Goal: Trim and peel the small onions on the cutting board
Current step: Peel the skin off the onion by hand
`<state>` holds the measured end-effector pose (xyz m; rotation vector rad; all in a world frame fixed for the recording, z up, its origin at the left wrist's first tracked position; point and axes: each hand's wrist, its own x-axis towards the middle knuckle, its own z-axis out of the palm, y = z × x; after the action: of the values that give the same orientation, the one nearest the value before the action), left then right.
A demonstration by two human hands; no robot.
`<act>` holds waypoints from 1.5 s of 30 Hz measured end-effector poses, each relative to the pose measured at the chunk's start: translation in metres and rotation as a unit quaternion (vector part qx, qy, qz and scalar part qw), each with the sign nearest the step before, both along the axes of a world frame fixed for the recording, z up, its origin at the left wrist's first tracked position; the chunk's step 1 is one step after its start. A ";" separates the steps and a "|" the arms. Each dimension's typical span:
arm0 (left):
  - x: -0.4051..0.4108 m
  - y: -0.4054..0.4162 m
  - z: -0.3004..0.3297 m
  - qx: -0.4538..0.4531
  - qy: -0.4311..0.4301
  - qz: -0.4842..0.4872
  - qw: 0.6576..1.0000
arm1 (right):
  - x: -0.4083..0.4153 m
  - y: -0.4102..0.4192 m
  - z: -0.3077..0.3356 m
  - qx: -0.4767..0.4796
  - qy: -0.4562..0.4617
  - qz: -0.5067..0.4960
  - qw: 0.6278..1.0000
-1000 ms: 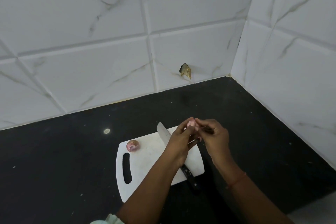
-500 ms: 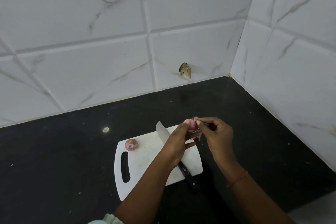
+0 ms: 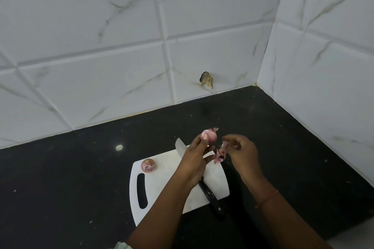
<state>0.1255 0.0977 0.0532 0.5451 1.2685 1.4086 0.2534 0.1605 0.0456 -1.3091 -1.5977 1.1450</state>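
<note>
My left hand (image 3: 195,157) holds a small pink onion (image 3: 210,136) at its fingertips, raised above the white cutting board (image 3: 162,184). A shred of skin sticks up from the onion's top. My right hand (image 3: 241,152) sits just to the right, pinching a strip of pink peel (image 3: 219,155) that hangs down, apart from the onion. A second small onion (image 3: 148,165), its skin still on, lies at the board's far left corner. A black-handled knife (image 3: 210,195) rests diagonally across the board, partly hidden under my left hand.
The board lies on a black counter (image 3: 60,188) set in a corner of white marble-look tiled walls. A chipped hole (image 3: 206,82) marks the back wall. Crumbs and a pale speck (image 3: 119,147) dot the counter.
My hands have drawn apart: the right hand pulled away to the right and down with a strip of peel, and the left hand lifted the onion slightly.
</note>
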 end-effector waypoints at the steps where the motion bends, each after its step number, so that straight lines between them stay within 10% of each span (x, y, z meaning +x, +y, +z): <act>1: 0.000 -0.001 0.000 0.013 0.010 -0.008 1.000 | -0.002 -0.002 0.004 0.021 0.000 0.007 1.000; 31: -0.004 -0.005 0.009 0.032 -0.090 0.043 0.994 | 0.004 0.008 0.008 0.067 0.041 -0.015 0.997; 45: 0.006 -0.006 0.026 -0.034 -0.034 0.057 0.997 | -0.002 -0.007 0.030 0.063 0.122 0.155 0.978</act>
<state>0.1316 0.0917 0.0795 0.3812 1.3041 1.4601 0.2517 0.1534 0.0757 -0.8202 -1.6956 1.3106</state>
